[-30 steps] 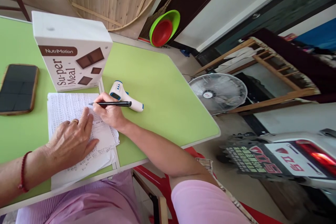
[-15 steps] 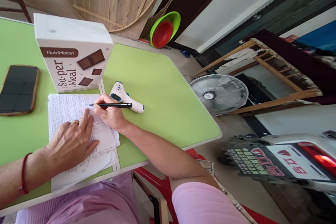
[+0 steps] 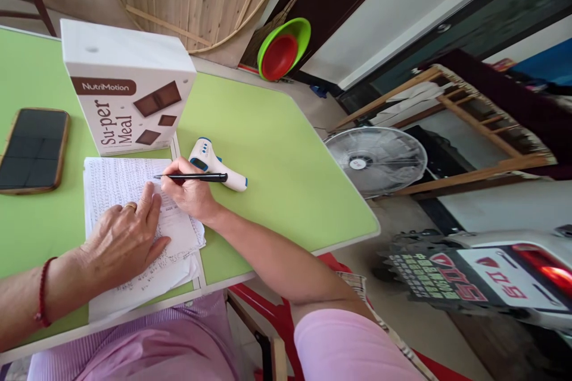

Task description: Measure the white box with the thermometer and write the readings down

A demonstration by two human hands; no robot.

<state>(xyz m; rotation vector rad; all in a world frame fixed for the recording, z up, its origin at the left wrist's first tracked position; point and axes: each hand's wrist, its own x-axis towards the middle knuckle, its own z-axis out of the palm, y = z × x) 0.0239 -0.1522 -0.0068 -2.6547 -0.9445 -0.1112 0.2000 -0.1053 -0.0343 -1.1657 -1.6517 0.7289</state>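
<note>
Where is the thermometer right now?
Head view: the thermometer lies on the green table, just beyond the right hand and pen, right of the box.

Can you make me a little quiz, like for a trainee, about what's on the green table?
1. True or false: the right hand holds a black pen over the written papers.
2. What lies flat under the left hand?
A. the phone
B. the papers
C. the thermometer
3. Fill in: the white box stands ____ the papers, on their far side.

Key: 1 true. 2 B. 3 behind.
</note>
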